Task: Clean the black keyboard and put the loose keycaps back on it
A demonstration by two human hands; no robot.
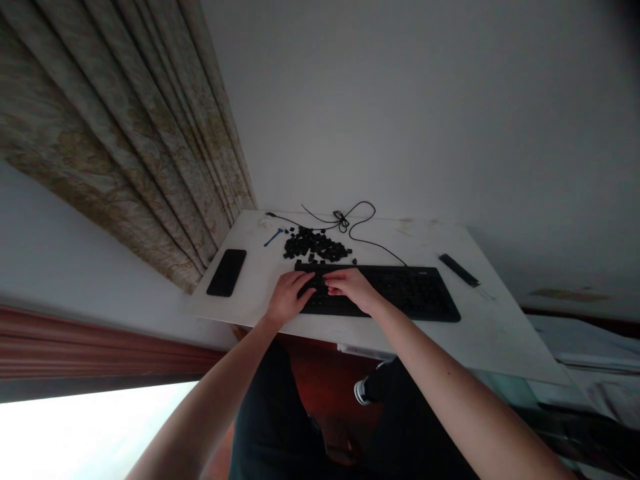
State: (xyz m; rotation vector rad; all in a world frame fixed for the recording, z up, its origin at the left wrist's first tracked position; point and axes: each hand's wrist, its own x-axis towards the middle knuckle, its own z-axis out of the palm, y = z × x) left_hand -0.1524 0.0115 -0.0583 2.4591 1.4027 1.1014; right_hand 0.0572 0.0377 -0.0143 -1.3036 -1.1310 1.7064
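Note:
A black keyboard (420,293) lies along the front of the white table, its left half partly hidden by both hands. On its left end rests my left hand (290,298), thumb and forefinger apart. Just right of it, my right hand (351,287) reaches over the keys area with its fingertips pinched together; whatever is between them is too small to make out. Behind the keyboard spreads a pile of loose black keycaps (320,247). A small blue tool (273,237) lies left of the pile.
At the table's left is a black phone (227,272). A thin dark strip (459,269) lies right of the keyboard. The keyboard's black cable (341,220) loops across the back by the wall. A patterned curtain (150,120) hangs at the left.

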